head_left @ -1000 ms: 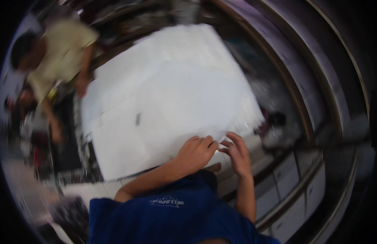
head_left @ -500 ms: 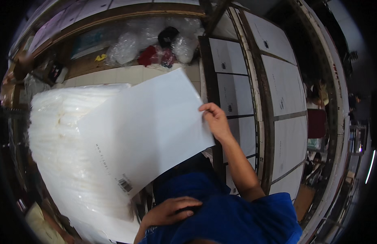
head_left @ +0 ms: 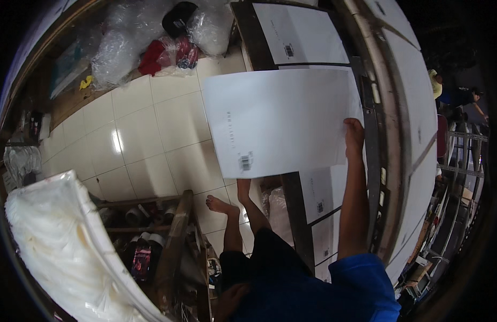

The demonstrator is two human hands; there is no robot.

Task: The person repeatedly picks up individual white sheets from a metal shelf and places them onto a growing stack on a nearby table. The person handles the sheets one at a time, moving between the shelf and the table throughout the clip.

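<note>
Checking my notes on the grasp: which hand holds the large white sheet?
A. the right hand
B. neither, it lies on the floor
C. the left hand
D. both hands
A: only the right hand grips the right edge of the large white sheet, held above the tiled floor.

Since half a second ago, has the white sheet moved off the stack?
Yes. The right hand has carried the sheet rightward, clear of the stack, over the shelves.

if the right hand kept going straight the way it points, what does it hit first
Probably the white sheets already laid on the rack beyond it. The right hand grips the white sheet by its edge, fingers aimed that way; depth is unclear.
</note>
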